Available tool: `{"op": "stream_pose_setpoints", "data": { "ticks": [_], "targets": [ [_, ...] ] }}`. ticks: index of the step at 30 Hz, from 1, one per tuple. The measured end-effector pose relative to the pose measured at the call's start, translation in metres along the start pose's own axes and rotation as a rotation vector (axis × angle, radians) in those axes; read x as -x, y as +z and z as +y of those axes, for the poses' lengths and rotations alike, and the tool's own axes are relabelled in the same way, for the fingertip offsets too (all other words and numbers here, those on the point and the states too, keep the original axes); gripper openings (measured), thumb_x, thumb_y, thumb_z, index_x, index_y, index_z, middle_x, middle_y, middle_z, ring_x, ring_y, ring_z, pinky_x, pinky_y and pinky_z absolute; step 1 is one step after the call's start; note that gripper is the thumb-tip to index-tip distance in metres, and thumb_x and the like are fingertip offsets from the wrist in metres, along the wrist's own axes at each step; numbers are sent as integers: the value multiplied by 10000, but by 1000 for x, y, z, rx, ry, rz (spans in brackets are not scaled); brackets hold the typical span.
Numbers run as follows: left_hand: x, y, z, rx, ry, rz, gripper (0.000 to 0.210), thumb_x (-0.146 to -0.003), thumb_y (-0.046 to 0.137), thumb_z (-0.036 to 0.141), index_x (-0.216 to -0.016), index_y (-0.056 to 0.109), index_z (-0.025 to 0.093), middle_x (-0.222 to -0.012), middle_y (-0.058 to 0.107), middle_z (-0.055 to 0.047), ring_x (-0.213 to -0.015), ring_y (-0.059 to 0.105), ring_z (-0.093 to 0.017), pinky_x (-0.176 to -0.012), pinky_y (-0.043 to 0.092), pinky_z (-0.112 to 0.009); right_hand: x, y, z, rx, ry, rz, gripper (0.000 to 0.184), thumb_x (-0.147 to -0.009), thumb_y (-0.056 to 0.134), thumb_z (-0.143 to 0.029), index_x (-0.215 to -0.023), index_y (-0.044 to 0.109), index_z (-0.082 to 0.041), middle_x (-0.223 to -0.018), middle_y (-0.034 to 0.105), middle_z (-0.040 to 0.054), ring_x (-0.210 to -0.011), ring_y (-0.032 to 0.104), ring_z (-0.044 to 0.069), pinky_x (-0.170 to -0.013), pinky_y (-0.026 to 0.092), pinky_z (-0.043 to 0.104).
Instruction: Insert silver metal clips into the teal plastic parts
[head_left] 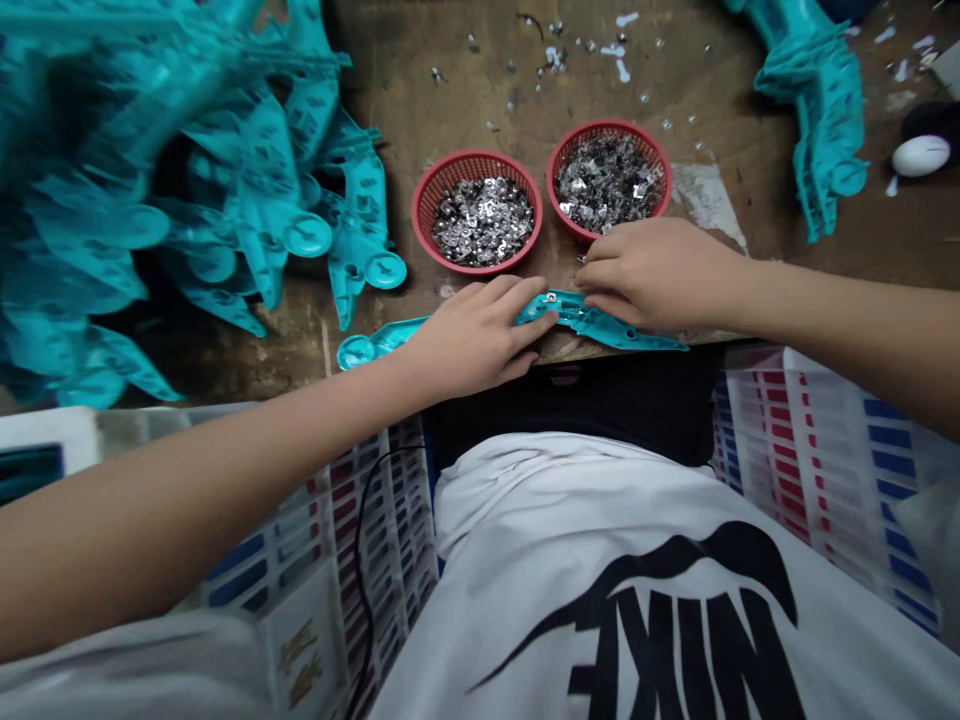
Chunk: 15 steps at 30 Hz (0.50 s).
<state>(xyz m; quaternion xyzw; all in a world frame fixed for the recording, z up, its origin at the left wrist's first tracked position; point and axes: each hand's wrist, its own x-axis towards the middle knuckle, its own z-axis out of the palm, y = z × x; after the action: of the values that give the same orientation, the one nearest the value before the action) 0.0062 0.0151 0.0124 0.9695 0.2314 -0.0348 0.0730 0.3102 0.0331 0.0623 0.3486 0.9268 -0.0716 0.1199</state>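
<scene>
A long turquoise plastic part [615, 330] lies along the table's front edge, a round disc at its left end. My left hand [480, 335] is closed over its middle, fingers across the top and thumb at the near side. A small metal clip [551, 298] sits on the part just beyond those fingertips. Over the right half of the part, my right hand [652, 275] has its fingers drawn together in a pinch. Whatever lies between those fingertips is hidden. Just behind the hands stand two red baskets, the left basket [420, 225] and the right basket [666, 165], both holding small metal clips.
A large heap of turquoise parts [255, 180] covers the table's left side. More turquoise parts [817, 110] lie at the far right, near a white oval object [921, 156]. Loose clips are scattered behind the baskets. Plastic crates [810, 430] stand below the table edge on both sides.
</scene>
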Motion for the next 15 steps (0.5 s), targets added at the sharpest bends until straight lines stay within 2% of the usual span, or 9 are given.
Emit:
{"op": "stream_pose_setpoints", "data": {
  "ticks": [2, 4, 8, 11, 15],
  "targets": [
    [0, 2, -1, 25, 11, 4, 611, -1240, 575, 305, -1814, 713, 146, -1872, 648, -327, -1683, 670, -515, -1273, 674, -698, 1, 14, 9, -29, -133, 125, 468, -1287, 536, -354, -1480, 881, -103, -1373, 880, 216, -1225, 785, 370, -972, 536, 463],
    [0, 3, -2, 44, 13, 1, 619, -1244, 562, 316, -1829, 699, 165, -1859, 668, -307, -1698, 646, -507, -1295, 656, -697, 2, 25, 15, -28, -192, 171, 483, -1296, 552, -383, -1548, 851, -100, -1437, 867, 231, -1266, 761, 378, -1032, 570, 493],
    [-2, 6, -1, 34, 3, -7, 637, -1245, 534, 329, -1832, 674, 126, -1855, 665, -308, -1703, 626, -502, -1328, 623, -682, 3, 31, 14, -14, -204, 121, 466, -1303, 578, -406, -1512, 837, -80, -1438, 858, 235, -1264, 758, 376, -1080, 603, 529],
    [-4, 6, 0, 29, -11, -16, 626, -1239, 531, 328, -1792, 688, 80, -1838, 672, -322, -1695, 630, -494, -1341, 613, -669, 1, 29, 7, -14, -201, 88, 465, -1295, 604, -400, -1507, 815, -44, -1390, 858, 242, -1235, 775, 377, -1090, 617, 530],
    [-3, 3, 3, 34, -8, -26, 634, -1236, 542, 327, -1791, 680, 53, -1831, 680, -334, -1686, 633, -509, -1327, 624, -683, -1, 23, -2, -31, -178, -10, 490, -1299, 607, -385, -1523, 790, 12, -1428, 831, 292, -1288, 791, 422, -1102, 623, 547]
  ]
}}
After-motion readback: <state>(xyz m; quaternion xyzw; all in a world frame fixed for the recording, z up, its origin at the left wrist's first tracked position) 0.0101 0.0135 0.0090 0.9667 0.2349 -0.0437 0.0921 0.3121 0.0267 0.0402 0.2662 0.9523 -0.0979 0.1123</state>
